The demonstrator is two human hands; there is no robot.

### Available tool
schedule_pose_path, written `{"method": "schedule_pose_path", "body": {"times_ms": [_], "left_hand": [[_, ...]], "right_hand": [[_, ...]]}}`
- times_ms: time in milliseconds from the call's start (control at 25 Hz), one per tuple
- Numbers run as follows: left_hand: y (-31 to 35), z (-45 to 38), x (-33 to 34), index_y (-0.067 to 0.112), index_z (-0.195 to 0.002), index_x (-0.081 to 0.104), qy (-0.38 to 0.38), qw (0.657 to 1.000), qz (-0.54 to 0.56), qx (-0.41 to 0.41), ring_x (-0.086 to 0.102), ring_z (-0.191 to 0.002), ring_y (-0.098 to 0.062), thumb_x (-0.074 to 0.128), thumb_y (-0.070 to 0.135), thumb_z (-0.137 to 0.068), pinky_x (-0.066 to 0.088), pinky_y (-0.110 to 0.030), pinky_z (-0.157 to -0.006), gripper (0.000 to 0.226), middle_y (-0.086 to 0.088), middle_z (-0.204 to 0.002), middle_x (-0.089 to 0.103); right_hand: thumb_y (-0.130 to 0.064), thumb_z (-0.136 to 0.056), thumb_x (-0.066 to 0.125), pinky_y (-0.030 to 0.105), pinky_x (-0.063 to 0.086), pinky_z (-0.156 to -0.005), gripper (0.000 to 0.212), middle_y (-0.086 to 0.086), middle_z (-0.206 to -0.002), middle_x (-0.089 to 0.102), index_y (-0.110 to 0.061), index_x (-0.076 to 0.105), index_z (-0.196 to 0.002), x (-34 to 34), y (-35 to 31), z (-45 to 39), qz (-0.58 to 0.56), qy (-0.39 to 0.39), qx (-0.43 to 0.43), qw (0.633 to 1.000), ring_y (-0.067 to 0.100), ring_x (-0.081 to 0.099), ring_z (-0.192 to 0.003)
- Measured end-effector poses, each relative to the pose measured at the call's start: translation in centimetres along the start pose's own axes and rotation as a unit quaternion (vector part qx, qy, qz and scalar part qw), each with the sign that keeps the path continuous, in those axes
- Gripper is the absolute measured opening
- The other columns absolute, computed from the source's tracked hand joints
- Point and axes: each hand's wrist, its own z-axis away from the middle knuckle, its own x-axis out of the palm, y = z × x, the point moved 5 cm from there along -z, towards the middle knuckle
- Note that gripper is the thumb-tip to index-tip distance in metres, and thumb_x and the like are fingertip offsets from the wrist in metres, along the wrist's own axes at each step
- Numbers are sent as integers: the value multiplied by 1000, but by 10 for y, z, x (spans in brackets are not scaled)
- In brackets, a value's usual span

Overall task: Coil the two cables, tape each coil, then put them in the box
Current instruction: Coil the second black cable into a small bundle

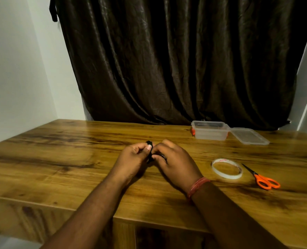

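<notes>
From my head camera, my left hand point(132, 155) and right hand point(174, 162) both pinch a small black cable coil point(150, 151) over the table point(59, 159), with the open box point(210, 130) far right.

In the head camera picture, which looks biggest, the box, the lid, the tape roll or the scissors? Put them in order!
1. Scissors, longest as seen, but nearer the camera.
2 and 3. Box and lid look about alike, and both lie farther away, so I won't rank them.
4. Tape roll, smallest.
</notes>
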Motion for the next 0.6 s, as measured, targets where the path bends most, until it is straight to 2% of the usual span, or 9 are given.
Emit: {"method": "schedule_pose_path", "body": {"times_ms": [120,240,400,520,600], "left_hand": [[-4,5,4,12,-85,73,-63,997,-16,-43,61,-79,-23,49,17,-102,47,-40,-81,29,-11,-81,68],[-5,7,10,1,-94,68,-88,992,21,-88,65,-83,-25,44,6,-101,52,-34,-81,25,-18,-89,68],[-4,12,17,-8,-106,60,-141,978,82,-128,64,-77,-22,36,-1,-100,56,-37,-81,25,-20,-88,64],[-2,14,16,-6,-97,62,-157,971,110,-141,64,-75,-23,39,1,-98,56,-36,-77,25,-22,-89,65],[-1,16,17,-5,-93,64,-171,965,132,-148,66,-78,-25,42,4,-96,56,-40,-81,24,-24,-92,66]], "right_hand": [[-19,-93,62,30,49,-72,8,-11,-97,50,-25,62,-97,-3,5,-1,-19,12,2,1000,9,53,-87],[-13,-90,64,33,49,-72,10,-10,-96,51,-23,63,-93,-5,7,-2,-6,17,-15,1000,10,53,-89],[-10,-88,64,33,48,-73,12,-9,-94,54,-22,65,-91,-8,9,-4,-5,22,-28,999,11,53,-91],[-8,-90,63,29,50,-72,13,-10,-92,57,-21,67,-90,-7,12,-5,-85,24,4,996,9,57,-87],[-9,-92,61,34,54,-67,12,-8,-83,61,-19,66,-90,-6,16,-5,-171,-1,57,984,12,62,-73]]}}
